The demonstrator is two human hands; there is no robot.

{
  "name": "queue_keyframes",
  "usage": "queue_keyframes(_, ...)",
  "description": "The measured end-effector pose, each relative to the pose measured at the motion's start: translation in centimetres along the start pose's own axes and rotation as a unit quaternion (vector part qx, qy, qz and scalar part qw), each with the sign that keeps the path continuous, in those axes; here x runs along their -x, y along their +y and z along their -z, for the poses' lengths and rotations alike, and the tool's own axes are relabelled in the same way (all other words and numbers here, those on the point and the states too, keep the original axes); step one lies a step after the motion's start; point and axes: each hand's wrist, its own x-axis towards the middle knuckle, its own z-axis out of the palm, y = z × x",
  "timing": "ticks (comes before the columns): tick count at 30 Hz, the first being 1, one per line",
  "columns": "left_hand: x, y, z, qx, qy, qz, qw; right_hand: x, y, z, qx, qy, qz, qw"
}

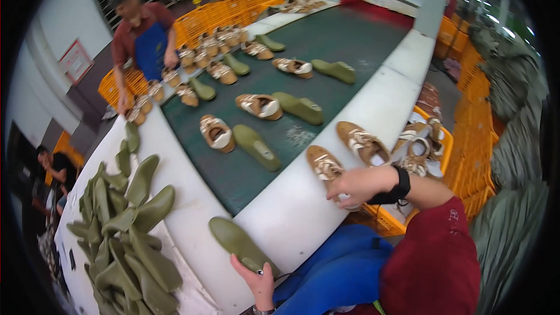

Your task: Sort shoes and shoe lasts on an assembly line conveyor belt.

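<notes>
My left hand (pixel 256 279) grips the heel end of an olive-green shoe last (pixel 238 240) over the white near edge of the table. Farther right, my right hand (pixel 360 186) is closed round the heel of a tan sneaker (pixel 322 162) with pale laces, its toe pointing away from me. Just beyond it another tan sneaker (pixel 363 142) rests on the white ledge. To the left of my left hand lies a large heap of green shoe lasts (pixel 125 239). Several sneakers, such as one (pixel 216 133) beside a green last (pixel 256 147), are spread over the dark green conveyor belt.
A co-worker in a blue apron (pixel 150 49) stands at the far left by rows of sneakers (pixel 204 46). At my right is an orange crate (pixel 446 149) holding sneakers. Stacked orange crates (pixel 469 134) and grey-green sacks (pixel 513 227) line the right side. Another person (pixel 61 169) sits at left.
</notes>
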Motion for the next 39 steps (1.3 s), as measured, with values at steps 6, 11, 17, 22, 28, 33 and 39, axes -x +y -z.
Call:
queue_keyframes(6,0.3,0.2,-1.0,-0.293,0.012,-0.079,0.953,2.7,2.5,-11.7,0.063,0.203,-0.163,0.963)
queue_keyframes(11,-1.2,1.5,-2.4,-0.329,-0.07,-0.114,0.935,2.0,0.8,-12.7,0.005,0.223,-0.15,0.963)
queue_keyframes(17,-1.8,8.0,-4.0,-0.421,-0.105,-0.169,0.885,-0.5,-3.2,-10.5,-0.089,0.389,0.059,0.915)
queue_keyframes(22,-2.6,10.3,-6.1,-0.035,-0.031,-0.128,0.991,-1.9,-7.2,-8.6,0.004,0.302,0.166,0.939)
queue_keyframes(28,-2.8,11.1,-6.3,0.047,-0.03,-0.024,0.998,-2.6,-7.3,-6.9,-0.237,0.315,0.24,0.887)
queue_keyframes(33,-2.2,10.0,-5.3,0.05,-0.043,-0.017,0.998,-4.4,-6.6,-7.1,-0.166,0.4,0.108,0.895)
queue_keyframes(39,-1.1,12.7,-5.3,-0.099,-0.046,-0.16,0.981,-7.0,-8.0,-8.0,-0.134,0.467,0.124,0.865)
